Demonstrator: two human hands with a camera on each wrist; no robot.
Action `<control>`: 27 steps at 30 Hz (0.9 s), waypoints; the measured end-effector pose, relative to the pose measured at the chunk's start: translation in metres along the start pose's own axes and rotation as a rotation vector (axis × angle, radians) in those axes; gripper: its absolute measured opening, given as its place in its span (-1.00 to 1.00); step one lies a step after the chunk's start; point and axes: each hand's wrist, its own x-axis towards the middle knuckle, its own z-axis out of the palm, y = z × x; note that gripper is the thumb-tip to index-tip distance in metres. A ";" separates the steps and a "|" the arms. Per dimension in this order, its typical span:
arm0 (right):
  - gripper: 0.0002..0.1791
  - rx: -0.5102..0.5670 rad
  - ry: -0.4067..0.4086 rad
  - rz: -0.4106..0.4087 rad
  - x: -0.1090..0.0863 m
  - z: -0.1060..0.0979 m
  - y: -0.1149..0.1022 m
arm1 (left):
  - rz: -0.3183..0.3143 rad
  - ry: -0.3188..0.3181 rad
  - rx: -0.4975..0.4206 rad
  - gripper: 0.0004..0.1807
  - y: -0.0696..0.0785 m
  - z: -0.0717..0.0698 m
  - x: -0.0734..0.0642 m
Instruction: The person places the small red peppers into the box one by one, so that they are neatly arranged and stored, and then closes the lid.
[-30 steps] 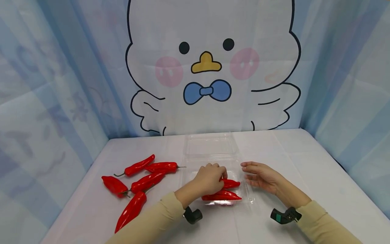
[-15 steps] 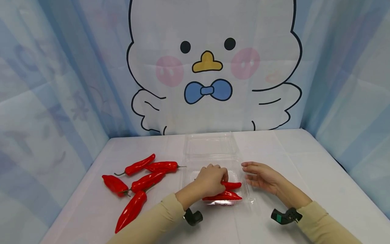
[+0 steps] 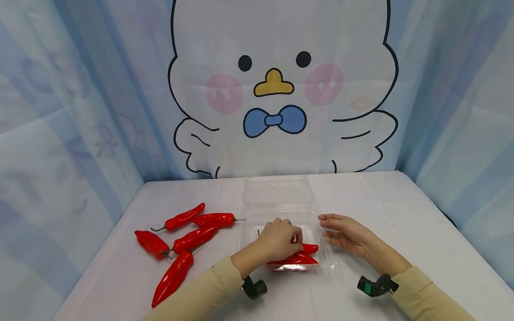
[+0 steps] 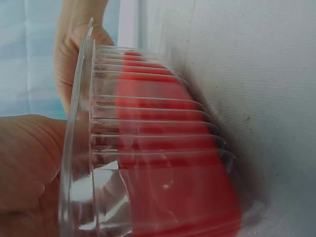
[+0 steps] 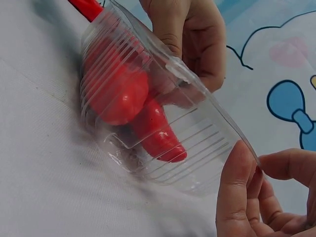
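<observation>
A clear plastic clamshell container (image 3: 311, 218) lies with its lid (image 3: 277, 191) folded back. In its tray are red chili peppers; the front chili pepper (image 3: 295, 259) lies along the near wall. My left hand (image 3: 279, 238) reaches in from above and holds another chili pepper (image 3: 310, 248), whose tip sticks out past the fingers. My right hand (image 5: 266, 197) pinches the rim of the tray between thumb and fingers, as the right wrist view shows. Through the ribbed wall, the left wrist view shows red peppers (image 4: 168, 187); my left fingertips are hidden there.
Left of the container, several loose red chili peppers (image 3: 172, 276) lie in a cluster on the white table (image 3: 361, 191). Behind the table hangs a cloth printed with a cartoon bird (image 3: 277, 147). Pale blue curtains (image 3: 462, 133) stand at both sides.
My left hand has shifted slightly toward the near side and right, and the chili pepper under it has moved closer to the front one. My right hand stays at the rim.
</observation>
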 end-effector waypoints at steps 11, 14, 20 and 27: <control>-0.49 0.001 0.012 0.013 -0.001 0.001 -0.002 | -0.012 0.002 -0.008 -0.96 0.001 -0.004 -0.003; -0.48 0.003 0.009 0.012 -0.001 0.001 -0.002 | -0.012 0.002 -0.008 -0.94 0.001 -0.005 -0.003; -0.51 0.005 0.004 0.012 0.000 0.001 -0.001 | -0.018 0.001 -0.015 -0.92 0.001 -0.006 -0.004; -0.59 0.007 0.007 0.014 0.000 0.000 -0.001 | -0.035 0.008 -0.031 -0.91 0.001 -0.008 -0.008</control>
